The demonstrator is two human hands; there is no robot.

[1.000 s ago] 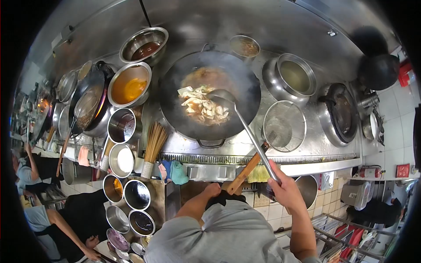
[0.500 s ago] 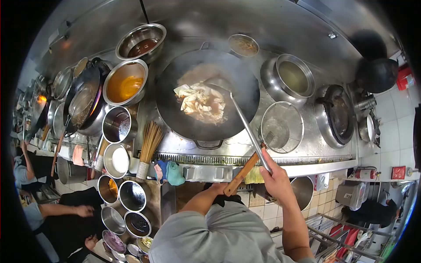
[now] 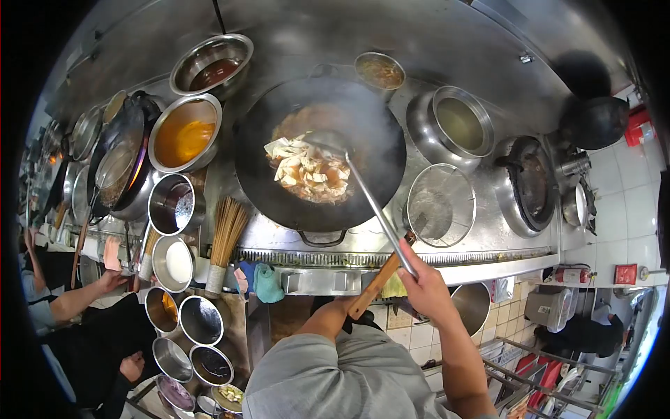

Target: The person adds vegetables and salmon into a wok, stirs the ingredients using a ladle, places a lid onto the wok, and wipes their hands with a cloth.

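1 ladle [image 3: 373, 199] | clenched in R hand [image 3: 426, 290] | bowl [image 3: 326, 142] fwd-L, in wok [image 3: 317, 218] | L hand [image 3: 340, 306] part-hid, can't tell grip

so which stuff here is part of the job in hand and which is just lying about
In the job:
- wok
- food in the wok
- ladle, held in the right hand, its bowl at the food

Seemingly just lying about:
- strainer, beside the wok
- bamboo brush
- teal cloth
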